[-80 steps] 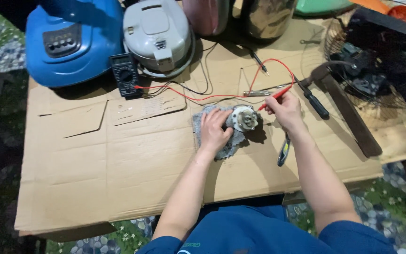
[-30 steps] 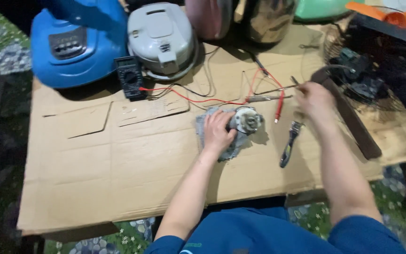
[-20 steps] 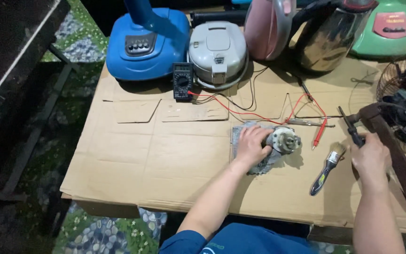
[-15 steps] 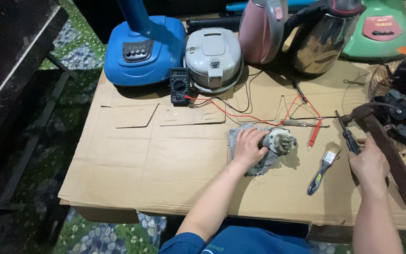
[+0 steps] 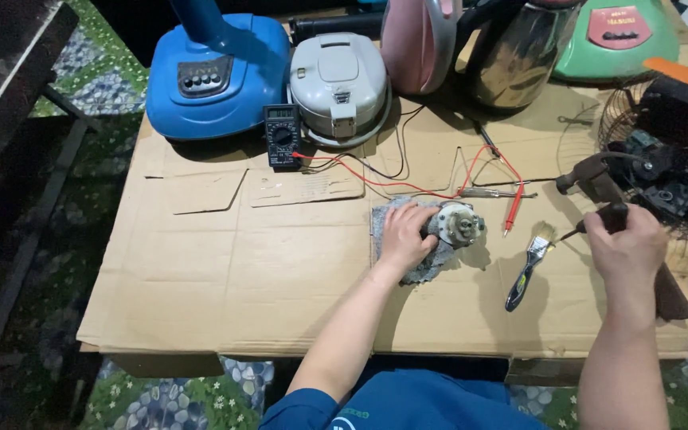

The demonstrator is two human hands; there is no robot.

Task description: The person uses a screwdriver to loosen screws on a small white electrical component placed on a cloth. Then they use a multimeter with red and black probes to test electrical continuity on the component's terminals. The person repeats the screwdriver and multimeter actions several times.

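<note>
At a cardboard-covered workbench [image 5: 201, 295], a person's left hand [image 5: 404, 236] clamps around a small electric motor [image 5: 457, 224], pinning it on a grey rag [image 5: 398, 248] at the middle of the bench so it cannot roll. The right hand [image 5: 624, 247], off to the right, is clenched on a dark-handled tool [image 5: 608, 216], tip pointing left. A paintbrush [image 5: 529, 267] lies between them; a multimeter [image 5: 282, 135] sits at the far side, its red lead [image 5: 513, 213] near the motor.
</note>
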